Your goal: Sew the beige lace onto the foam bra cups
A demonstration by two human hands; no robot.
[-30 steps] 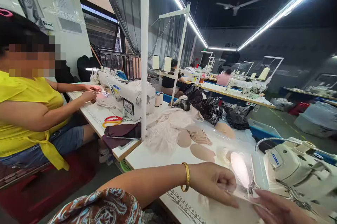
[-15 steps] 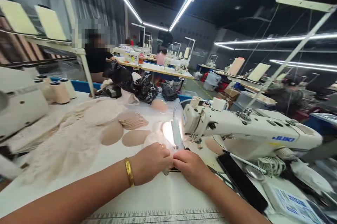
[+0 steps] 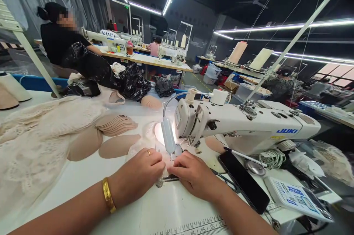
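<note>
My left hand (image 3: 141,172), with a gold bracelet at its wrist, is closed on a piece of pale lace fabric (image 3: 135,149). Close beside it, the fingers of my right hand (image 3: 195,174) are pinched together at the fabric's right edge, in front of the needle area. Much of the cloth between the fingers is hidden. A small lit lamp (image 3: 167,135) hangs over the spot from a bendable neck. The white sewing machine (image 3: 249,124) stands just beyond and to the right of my right hand.
Beige oval pads (image 3: 118,146) and a fanned stack of pads (image 3: 117,123) lie at left, beside heaped lace (image 3: 35,146). At right are a black phone (image 3: 243,181), a white-blue box (image 3: 297,196) and a coiled cord (image 3: 272,158). Black bags (image 3: 131,82) and a co-worker (image 3: 63,43) are beyond.
The view has swung to the right, so the table and machine sit further left. My hands stay at the lace by the needle, with a slightly wider gap between them.
</note>
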